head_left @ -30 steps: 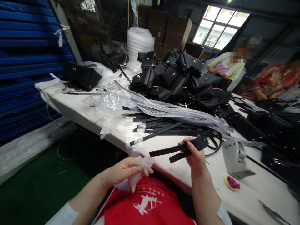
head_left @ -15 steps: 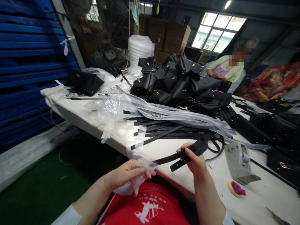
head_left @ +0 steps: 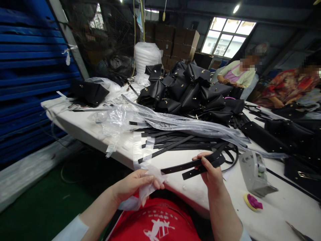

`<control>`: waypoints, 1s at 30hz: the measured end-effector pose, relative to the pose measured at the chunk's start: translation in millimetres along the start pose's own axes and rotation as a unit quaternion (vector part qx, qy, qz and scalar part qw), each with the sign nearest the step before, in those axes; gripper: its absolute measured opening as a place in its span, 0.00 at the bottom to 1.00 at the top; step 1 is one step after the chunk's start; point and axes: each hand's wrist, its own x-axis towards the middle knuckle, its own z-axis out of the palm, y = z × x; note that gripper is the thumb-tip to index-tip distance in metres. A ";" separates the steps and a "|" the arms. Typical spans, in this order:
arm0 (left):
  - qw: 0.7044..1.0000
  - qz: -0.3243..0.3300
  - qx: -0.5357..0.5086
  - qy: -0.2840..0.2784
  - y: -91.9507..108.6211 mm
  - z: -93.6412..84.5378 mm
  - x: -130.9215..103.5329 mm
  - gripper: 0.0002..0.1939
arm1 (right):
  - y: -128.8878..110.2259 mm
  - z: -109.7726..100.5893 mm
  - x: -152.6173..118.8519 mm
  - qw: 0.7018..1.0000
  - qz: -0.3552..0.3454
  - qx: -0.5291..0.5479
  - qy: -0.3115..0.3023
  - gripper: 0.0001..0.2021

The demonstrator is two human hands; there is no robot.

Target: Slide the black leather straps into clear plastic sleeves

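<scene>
At the near edge of the desk (head_left: 273, 211), black straps (head_left: 180, 166) are held in the right hand (head_left: 211, 170), one end at the edge of translucent plastic (head_left: 155, 172) pinched in the left hand (head_left: 140, 182)

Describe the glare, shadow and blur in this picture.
Head view: window overexposed, clear plastic glinting; green floor deeply shadowed near the white table; held black straps fairly sharp, small lettering on the red garment too soft to read.
</scene>
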 end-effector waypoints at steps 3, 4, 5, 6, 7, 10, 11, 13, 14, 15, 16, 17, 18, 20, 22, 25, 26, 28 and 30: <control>0.999 0.002 0.041 -0.009 0.1 -1.0 3.0 0.20 | 3.5 0.1 -0.9 1.000 0.026 -0.007 -0.011 0.10; 0.998 0.005 0.057 -0.012 0.9 -1.1 4.3 0.20 | 4.4 0.2 -1.1 0.999 0.033 -0.009 -0.013 0.10; 0.997 0.006 0.073 -0.015 2.1 -0.8 5.9 0.20 | 5.2 0.3 -1.3 0.999 0.040 -0.012 -0.015 0.10; 0.996 0.002 0.087 -0.020 3.7 -0.2 7.5 0.21 | 5.7 0.5 -1.4 0.999 0.048 -0.014 -0.019 0.11; 0.995 -0.006 0.099 -0.028 5.3 0.9 9.3 0.21 | 6.1 0.6 -1.3 0.998 0.058 -0.018 -0.025 0.12; 0.990 -0.031 0.124 -0.056 9.3 6.5 15.7 0.23 | 8.1 2.4 -1.0 0.994 0.089 -0.049 -0.043 0.14; 0.989 -0.031 0.129 -0.062 9.6 9.1 18.4 0.23 | 9.9 4.1 -1.2 0.993 0.094 -0.064 -0.042 0.15; 0.988 -0.019 0.138 -0.064 8.4 14.7 25.5 0.23 | 16.6 10.0 -2.5 0.990 0.100 -0.095 -0.038 0.18; 0.987 -0.013 0.146 -0.059 7.0 17.6 29.6 0.24 | 21.5 13.8 -3.5 0.988 0.105 -0.109 -0.039 0.19; 0.986 -0.009 0.156 -0.053 5.0 20.4 34.0 0.24 | 27.3 17.7 -4.8 0.985 0.113 -0.122 -0.045 0.21; 0.985 -0.008 0.169 -0.045 2.9 22.9 38.4 0.26 | 33.3 20.9 -6.2 0.981 0.122 -0.139 -0.056 0.22; 0.981 -0.010 0.189 -0.032 0.7 25.0 42.5 0.27 | 39.0 22.9 -7.5 0.976 0.129 -0.160 -0.067 0.23; 0.976 -0.013 0.215 -0.014 -1.5 26.5 46.2 0.27 | 43.7 22.9 -8.8 0.970 0.133 -0.189 -0.078 0.24; 0.960 -0.018 0.278 0.023 -5.3 26.9 51.9 0.28 | 47.6 16.1 -11.1 0.951 0.127 -0.265 -0.099 0.25; 0.944 -0.017 0.326 0.042 -8.9 23.7 55.6 0.27 | 42.7 1.7 -13.1 0.930 0.120 -0.336 -0.091 0.28; 0.945 -0.026 0.324 0.028 -14.3 16.6 59.3 0.25 | 23.9 -21.5 -16.0 0.942 0.078 -0.325 -0.038 0.30; 0.949 -0.032 0.314 0.021 -15.9 15.2 60.2 0.24 | 17.3 -26.9 -17.1 0.957 0.043 -0.288 -0.018 0.30; 0.953 -0.044 0.299 0.008 -18.0 15.2 61.4 0.24 | 7.5 -32.5 -19.2 0.978 -0.045 -0.202 0.018 0.31; 0.956 -0.058 0.289 -0.001 -18.3 17.9 62.2 0.24 | 4.1 -32.0 -20.6 0.981 -0.113 -0.146 0.051 0.30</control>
